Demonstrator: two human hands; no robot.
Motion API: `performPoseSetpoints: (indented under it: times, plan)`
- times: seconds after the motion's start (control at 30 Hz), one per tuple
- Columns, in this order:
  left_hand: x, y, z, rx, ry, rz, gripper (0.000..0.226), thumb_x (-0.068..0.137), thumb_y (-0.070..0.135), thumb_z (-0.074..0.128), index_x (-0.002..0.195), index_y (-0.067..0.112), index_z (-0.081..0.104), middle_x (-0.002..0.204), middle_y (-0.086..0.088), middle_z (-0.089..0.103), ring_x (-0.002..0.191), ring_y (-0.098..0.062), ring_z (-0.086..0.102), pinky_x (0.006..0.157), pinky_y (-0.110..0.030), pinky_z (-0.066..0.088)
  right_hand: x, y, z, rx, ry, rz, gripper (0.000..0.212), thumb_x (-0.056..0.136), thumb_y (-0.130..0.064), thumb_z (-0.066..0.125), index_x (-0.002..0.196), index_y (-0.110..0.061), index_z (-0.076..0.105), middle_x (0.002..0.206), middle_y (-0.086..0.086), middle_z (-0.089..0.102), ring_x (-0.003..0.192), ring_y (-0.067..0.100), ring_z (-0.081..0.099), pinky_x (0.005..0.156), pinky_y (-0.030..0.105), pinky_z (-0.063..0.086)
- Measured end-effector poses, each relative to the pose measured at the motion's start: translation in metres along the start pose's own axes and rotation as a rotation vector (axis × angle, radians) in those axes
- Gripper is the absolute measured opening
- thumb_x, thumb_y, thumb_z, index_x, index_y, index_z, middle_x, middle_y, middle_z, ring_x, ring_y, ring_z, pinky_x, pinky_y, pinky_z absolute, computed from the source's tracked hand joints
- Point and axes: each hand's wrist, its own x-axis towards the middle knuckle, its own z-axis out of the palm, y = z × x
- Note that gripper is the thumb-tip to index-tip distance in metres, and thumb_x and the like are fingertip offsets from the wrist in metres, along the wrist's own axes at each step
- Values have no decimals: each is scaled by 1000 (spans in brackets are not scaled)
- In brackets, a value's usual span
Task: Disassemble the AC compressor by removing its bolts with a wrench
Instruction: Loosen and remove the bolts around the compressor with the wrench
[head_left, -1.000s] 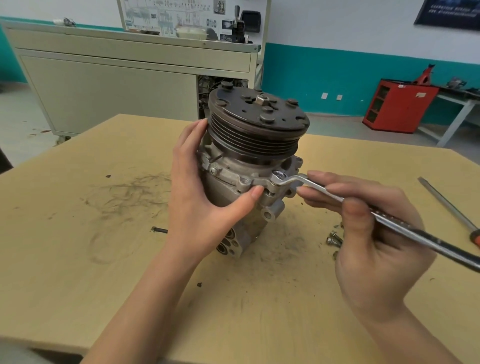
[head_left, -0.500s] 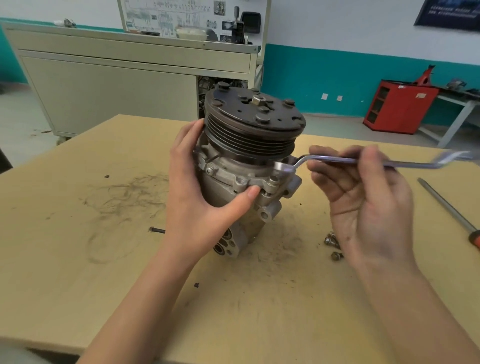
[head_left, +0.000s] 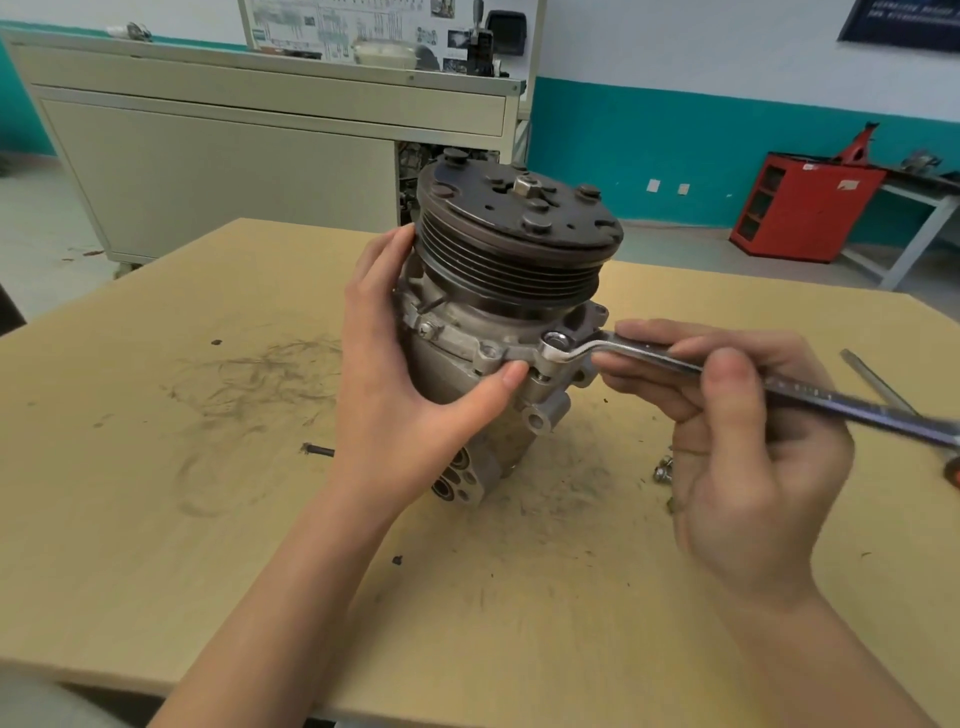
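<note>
Between my hands the compressor stands on the desk, pulley up. My left hand wraps its body, fingers curled round the back, thumb pressed to the flange. My right hand is closed round the wrench, whose ring end sits on a flange bolt just beside my left thumb. Loose bolts lie against my right palm; a screwdriver lies beyond that hand.

grey compressor (dark pulley), tan table, red cabinet.
</note>
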Motion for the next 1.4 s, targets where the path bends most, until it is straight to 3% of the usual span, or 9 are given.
performPoseSetpoints:
  times: [0.13, 0.23, 0.43, 0.63, 0.77, 0.97, 1.03, 1.23, 1.4]
  plan:
    - [0, 0, 1, -6, 11, -2, 93, 75, 44, 70, 146, 2, 28, 148, -15, 35, 141, -26, 34, 114, -49, 33, 28, 3, -3, 328, 46, 493, 15, 94, -14, 40, 89, -5, 50, 83, 9, 73, 68, 19, 71, 61, 23, 55]
    - [0, 0, 1, -6, 12, 4, 92, 76, 43, 70, 146, 1, 28, 148, -14, 34, 142, -26, 34, 115, -49, 32, 39, 5, -5, 424, 80, 650, 16, 89, -18, 41, 85, -7, 51, 78, 8, 73, 64, 15, 70, 57, 19, 54]
    - [0, 0, 1, -12, 3, 2, 93, 75, 43, 71, 146, 1, 28, 148, -15, 35, 142, -27, 34, 114, -49, 33, 27, -3, -8, 195, 114, 281, 27, 99, -19, 37, 85, -6, 57, 86, 9, 74, 76, 20, 72, 67, 23, 55]
    - [0, 0, 0, -3, -1, 4, 92, 76, 43, 70, 146, 1, 27, 148, -17, 35, 142, -28, 33, 114, -50, 32, 4, -8, 3, -57, 44, 0, 13, 96, -9, 41, 95, -9, 54, 91, 5, 72, 80, 27, 71, 69, 32, 56]
    - [-1, 1, 1, -3, 4, 0, 93, 76, 44, 70, 146, 1, 28, 149, -16, 34, 142, -28, 33, 115, -50, 32, -6, -4, 4, -13, 29, -47, 15, 94, -5, 38, 93, -9, 52, 95, 5, 70, 81, 29, 71, 70, 34, 56]
    - [0, 1, 1, 12, 11, 4, 92, 76, 44, 70, 146, 1, 28, 149, -15, 34, 142, -27, 33, 115, -49, 32, 30, 6, 0, 483, 166, 723, 29, 85, -16, 47, 67, -8, 68, 73, 14, 72, 66, 21, 71, 57, 23, 55]
    - [0, 1, 2, 8, 16, 12, 91, 76, 44, 69, 146, 2, 28, 149, -15, 34, 142, -27, 33, 115, -49, 32, 35, 9, 0, 553, 213, 823, 29, 80, -16, 49, 61, -7, 69, 69, 13, 71, 64, 19, 71, 55, 22, 56]
    - [-1, -1, 1, 10, 12, 16, 91, 76, 45, 69, 147, 6, 27, 150, -13, 33, 143, -25, 32, 115, -48, 32, 22, -1, -8, 359, 110, 362, 20, 91, -23, 45, 85, -7, 56, 94, 11, 73, 76, 19, 72, 66, 23, 55]
    - [-1, 0, 1, 15, 7, 18, 91, 77, 43, 69, 146, 3, 26, 149, -15, 34, 143, -25, 32, 116, -47, 31, 6, -5, 2, 31, 47, 41, 11, 96, -12, 42, 89, -8, 49, 90, 6, 72, 76, 25, 72, 67, 29, 56]
